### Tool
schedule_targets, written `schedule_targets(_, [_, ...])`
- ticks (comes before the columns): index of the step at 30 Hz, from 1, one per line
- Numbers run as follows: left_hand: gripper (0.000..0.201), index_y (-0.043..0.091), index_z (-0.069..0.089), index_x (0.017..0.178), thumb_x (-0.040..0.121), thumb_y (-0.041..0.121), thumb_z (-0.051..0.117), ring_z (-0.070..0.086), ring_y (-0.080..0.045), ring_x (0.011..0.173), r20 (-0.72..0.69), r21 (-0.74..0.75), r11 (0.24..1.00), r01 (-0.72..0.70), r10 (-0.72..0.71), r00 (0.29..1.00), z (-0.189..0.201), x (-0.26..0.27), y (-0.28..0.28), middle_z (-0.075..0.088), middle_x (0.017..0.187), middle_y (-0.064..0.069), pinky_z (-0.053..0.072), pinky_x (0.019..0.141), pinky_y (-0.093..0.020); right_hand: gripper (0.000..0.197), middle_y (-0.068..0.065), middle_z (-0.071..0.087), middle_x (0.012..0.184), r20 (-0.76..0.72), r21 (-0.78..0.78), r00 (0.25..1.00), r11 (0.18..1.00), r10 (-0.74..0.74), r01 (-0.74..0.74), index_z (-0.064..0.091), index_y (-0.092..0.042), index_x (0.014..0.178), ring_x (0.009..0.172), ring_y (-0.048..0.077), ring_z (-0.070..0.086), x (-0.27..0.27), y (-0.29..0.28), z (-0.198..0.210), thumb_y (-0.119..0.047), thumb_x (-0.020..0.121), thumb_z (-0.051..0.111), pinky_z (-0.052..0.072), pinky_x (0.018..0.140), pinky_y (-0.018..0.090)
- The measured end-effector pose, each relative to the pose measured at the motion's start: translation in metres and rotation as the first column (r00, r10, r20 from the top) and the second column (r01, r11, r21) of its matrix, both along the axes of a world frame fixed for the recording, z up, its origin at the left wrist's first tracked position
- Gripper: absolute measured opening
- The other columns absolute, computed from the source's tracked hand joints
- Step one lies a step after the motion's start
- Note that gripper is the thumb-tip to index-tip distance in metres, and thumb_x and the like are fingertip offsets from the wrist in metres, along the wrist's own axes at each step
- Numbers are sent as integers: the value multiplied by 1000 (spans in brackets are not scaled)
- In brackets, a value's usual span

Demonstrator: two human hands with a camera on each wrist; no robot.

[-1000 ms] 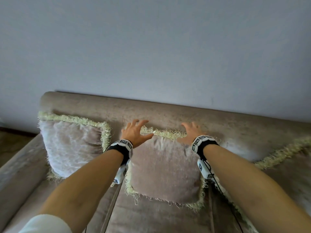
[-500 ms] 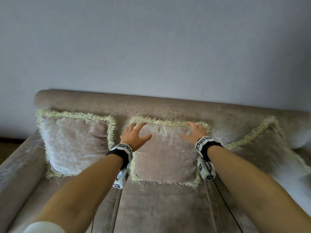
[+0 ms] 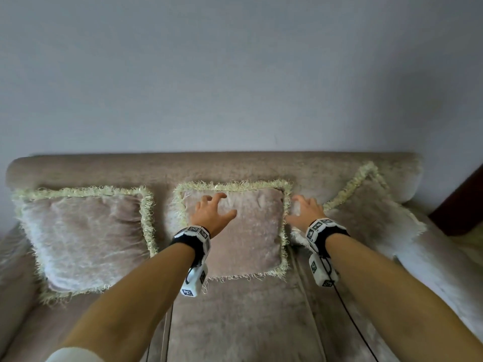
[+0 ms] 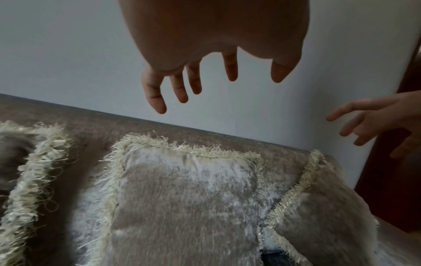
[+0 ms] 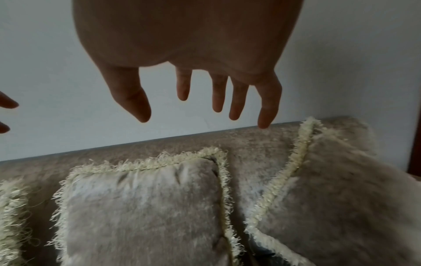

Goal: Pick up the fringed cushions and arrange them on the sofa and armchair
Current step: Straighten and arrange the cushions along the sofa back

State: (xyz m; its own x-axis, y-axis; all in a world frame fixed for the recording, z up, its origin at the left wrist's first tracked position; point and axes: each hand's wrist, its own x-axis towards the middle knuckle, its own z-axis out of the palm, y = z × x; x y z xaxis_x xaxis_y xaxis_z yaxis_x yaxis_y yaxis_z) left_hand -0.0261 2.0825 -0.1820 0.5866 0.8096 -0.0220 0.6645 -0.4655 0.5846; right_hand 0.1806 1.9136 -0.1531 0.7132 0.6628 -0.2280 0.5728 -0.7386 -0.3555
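Beige velvety sofa [image 3: 235, 317] pushed against a plain grey-blue wall [image 3: 235, 74], with something dark reddish-brown [image 3: 460, 205] at about 3 o'clock. Three fringed cushions lean on the backrest: left cushion [image 3: 83, 239] at 9 o'clock, middle cushion [image 3: 251, 231] dead centre, right cushion [image 3: 371, 218] at 2 o'clock, tilted with a corner pointing up. Left hand [image 3: 211, 212] hangs over the middle cushion's upper left, fingers spread wide, holding nothing. Right hand [image 3: 305, 210] is spread wide too, empty, just past that cushion's right fringe.
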Motion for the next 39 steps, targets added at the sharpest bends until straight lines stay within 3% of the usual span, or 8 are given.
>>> schedule_targets(6, [56, 40, 44, 127, 77, 62, 58, 44, -27, 122, 33, -25, 997, 73, -72, 997, 10, 73, -61, 40, 133, -5, 44, 99, -50, 66, 9, 29, 146, -14, 7, 993, 993, -117, 117, 34, -34, 143, 137, 34, 26, 61, -80, 5, -29, 83, 62, 36, 106, 50])
schedule_targets(9, [55, 39, 44, 129, 80, 57, 60, 45, -30, 121, 37, -5, 993, 119, -118, 992, 17, 121, -109, 42, 133, -8, 42, 100, -48, 66, 10, 27, 148, -34, 29, 987, 987, -157, 158, 34, -33, 144, 138, 35, 24, 98, -121, 9, -25, 84, 62, 33, 107, 51])
schedule_targets(11, [58, 40, 41, 131, 80, 59, 59, 45, -31, 122, 36, 0, 986, 166, -166, 985, 19, 150, -139, 40, 136, -8, 42, 102, -54, 67, 9, 24, 149, -66, 32, 984, 985, -168, 170, 34, -36, 143, 141, 36, 20, 119, -149, 10, -24, 82, 61, 32, 110, 54])
schedule_targets(16, [68, 41, 40, 132, 71, 69, 52, 42, -33, 127, 22, 1, 979, 204, -204, 979, 23, 217, -192, 37, 143, -9, 41, 102, -57, 69, 6, 24, 150, -90, 27, 974, 977, -208, 211, 32, -38, 142, 142, 35, 19, 170, -215, 9, -31, 79, 59, 30, 110, 55])
schedule_targets(23, [57, 38, 42, 135, 84, 56, 61, 38, -31, 130, -27, 20, 971, 238, -238, 971, 15, 290, -241, 34, 146, -6, 37, 101, -50, 69, 7, 25, 149, -127, 52, 959, 963, -255, 263, 33, -36, 141, 139, 34, 22, 218, -280, -14, -55, 81, 61, 32, 109, 56])
schedule_targets(29, [56, 37, 44, 133, 82, 51, 63, 35, -30, 132, -44, -12, 960, 281, -281, 959, -19, 349, -252, 35, 145, -5, 40, 97, -47, 86, 7, 25, 148, -184, -14, 942, 959, -282, 284, 32, -34, 142, 140, 34, 20, 260, -293, -35, -59, 63, 52, 32, 109, 56])
schedule_targets(33, [58, 40, 43, 131, 78, 54, 61, 38, -32, 129, -4, -99, 956, 275, -276, 961, -44, 400, -235, 37, 143, -7, 39, 101, -54, 67, 7, 25, 149, -129, -36, 946, 955, -296, 294, 31, -35, 142, 140, 34, 19, 313, -278, -56, -37, 83, 61, 33, 108, 58])
schedule_targets(39, [57, 41, 41, 131, 79, 54, 61, 39, -33, 128, -8, -206, 963, 175, -180, 984, -77, 462, -201, 37, 143, -5, 39, 101, -57, 65, 5, 25, 149, -129, -116, 950, 956, -285, 271, 32, -37, 141, 139, 34, 22, 382, -248, -80, -39, 84, 62, 34, 108, 57])
